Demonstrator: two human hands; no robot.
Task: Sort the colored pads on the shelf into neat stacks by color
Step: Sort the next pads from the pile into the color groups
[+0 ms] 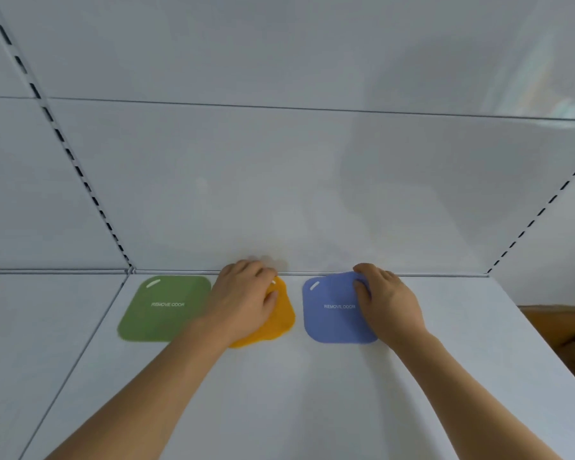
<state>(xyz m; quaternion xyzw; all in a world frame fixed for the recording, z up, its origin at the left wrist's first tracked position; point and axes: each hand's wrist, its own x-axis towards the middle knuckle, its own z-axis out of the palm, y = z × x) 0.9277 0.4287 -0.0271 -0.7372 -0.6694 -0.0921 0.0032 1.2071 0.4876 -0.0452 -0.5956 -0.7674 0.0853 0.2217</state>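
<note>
My left hand presses the orange pad, right hand grips the blue pad; dragging could skew either stack.

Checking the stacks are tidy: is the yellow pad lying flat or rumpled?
Rumpled. The yellow pad has a wavy, uneven outline under the left hand, unlike the flat, square green pad.

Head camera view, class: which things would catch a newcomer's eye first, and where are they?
Three flat, rounded-square pads lie in a row along the back of the white shelf: green pad leftmost, orange pad in the middle, blue pad rightmost. The left hand rests on the orange one; the right hand grips the blue one's right edge.
</note>
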